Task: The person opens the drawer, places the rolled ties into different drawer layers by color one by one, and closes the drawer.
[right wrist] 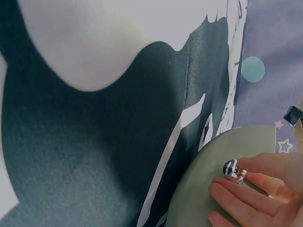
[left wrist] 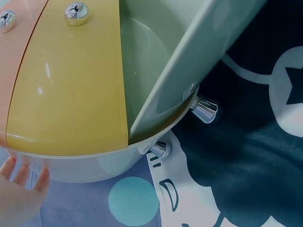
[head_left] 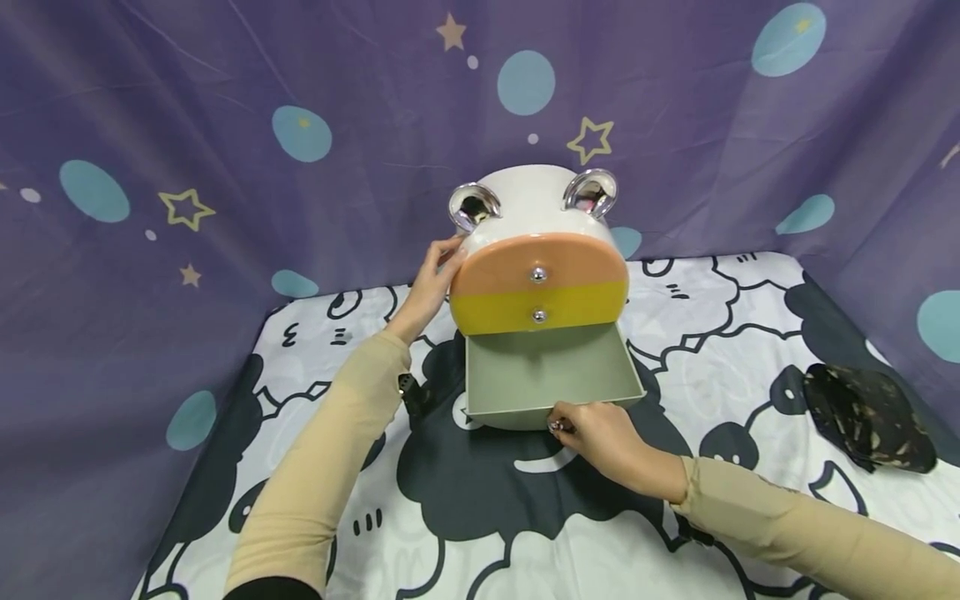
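**Open bottom drawer, both hands on organizer**

Animal-shaped drawer organizer sits mid-cloth, straight ahead. Its green bottom drawer is slid out toward the person, long axis front-to-back. Right hand, nearer, pinches drawer's chrome knob. Left hand, fingers straight, rests on organizer's left side.

Left arm extends forward, beige sleeve to the wrist, dark cuff at the near end. Left hand is raised, palm inward, fingers straight and pressing flat against a surface. Right arm comes in from lower right, same beige sleeve. Right hand is low, palm down, thumb and fingers curled in a pinch at the fingertips.
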A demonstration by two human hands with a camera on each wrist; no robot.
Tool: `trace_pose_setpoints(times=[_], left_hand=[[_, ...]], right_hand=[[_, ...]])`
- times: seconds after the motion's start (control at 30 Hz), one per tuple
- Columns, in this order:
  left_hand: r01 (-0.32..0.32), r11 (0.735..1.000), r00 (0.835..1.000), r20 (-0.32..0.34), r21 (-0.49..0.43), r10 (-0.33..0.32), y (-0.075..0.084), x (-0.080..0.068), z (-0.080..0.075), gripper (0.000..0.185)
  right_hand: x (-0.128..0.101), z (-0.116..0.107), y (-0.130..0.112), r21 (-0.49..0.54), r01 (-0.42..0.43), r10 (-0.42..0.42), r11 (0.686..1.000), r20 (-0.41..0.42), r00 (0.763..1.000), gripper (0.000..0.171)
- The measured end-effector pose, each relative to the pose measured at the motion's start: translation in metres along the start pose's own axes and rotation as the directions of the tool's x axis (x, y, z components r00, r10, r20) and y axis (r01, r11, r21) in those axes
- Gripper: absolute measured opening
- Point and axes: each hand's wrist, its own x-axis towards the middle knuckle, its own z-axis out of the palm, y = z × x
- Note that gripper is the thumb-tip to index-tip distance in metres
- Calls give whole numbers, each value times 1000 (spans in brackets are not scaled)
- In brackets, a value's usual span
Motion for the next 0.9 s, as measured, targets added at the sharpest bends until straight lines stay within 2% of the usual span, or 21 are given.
trace_pose_setpoints(times=[0.2,0.3,0.43,0.67,0.9], left_hand=[[1,1000,1000,-3,0,-1,1,-3,-1,42],[-20,1000,1000,-8,-17,19,3,-4,-1,40],[-35,999,999,-3,-29,35,4,-3,1,39],[-21,1000,1000,-1,-23,21,2,-3,0,40],[-23,999,1000,0,-34,23,1,-2,0,40]], right_hand=[[-1,-3,1,34,10,-12,999,46,999,11],[-2,-6,3,60,24,-28,998,73,997,14],[-5,-15,9,119,40,-54,992,110,992,16],[-9,-35,23,232,56,-105,971,205,973,18],[-12,-50,37,267,55,-119,962,231,966,17]])
